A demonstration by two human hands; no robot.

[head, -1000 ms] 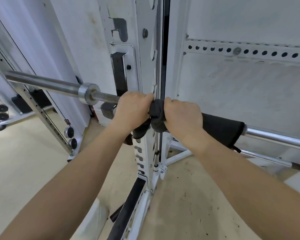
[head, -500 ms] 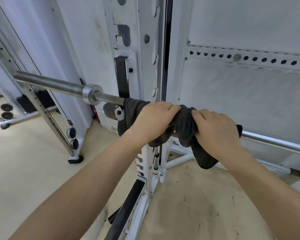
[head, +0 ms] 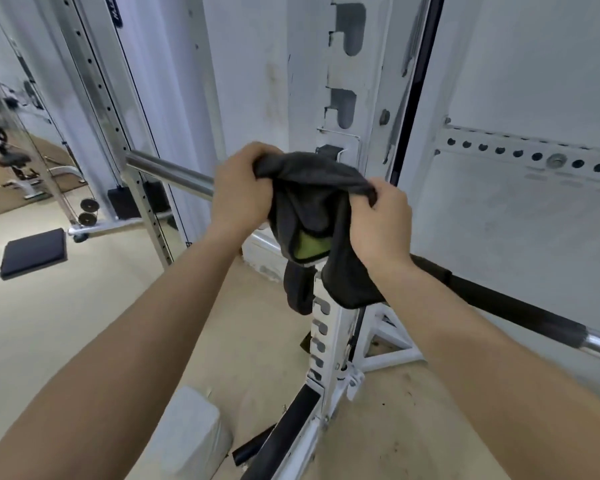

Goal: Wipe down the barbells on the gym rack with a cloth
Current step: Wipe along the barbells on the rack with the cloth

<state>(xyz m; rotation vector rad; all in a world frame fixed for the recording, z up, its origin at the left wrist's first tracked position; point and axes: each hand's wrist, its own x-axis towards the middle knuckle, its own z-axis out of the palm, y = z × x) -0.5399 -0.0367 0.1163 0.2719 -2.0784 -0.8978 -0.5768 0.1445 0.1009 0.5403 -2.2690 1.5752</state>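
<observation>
The left hand (head: 238, 192) and right hand (head: 378, 223) are being kept curled, each pinching the top edge of the dark cloth (head: 309, 202). The cloth is being held stretched between them, with its folds hanging down in front of the rack upright (head: 347, 98). Behind the hands, the barbell (head: 168, 173) is being carried with its long axis running from far left to near right.

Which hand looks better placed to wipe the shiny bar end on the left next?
Probably the left hand: it grips the cloth right next to that chrome bar end. The right hand pinches the cloth's other edge farther over, near the black padded section.
</observation>
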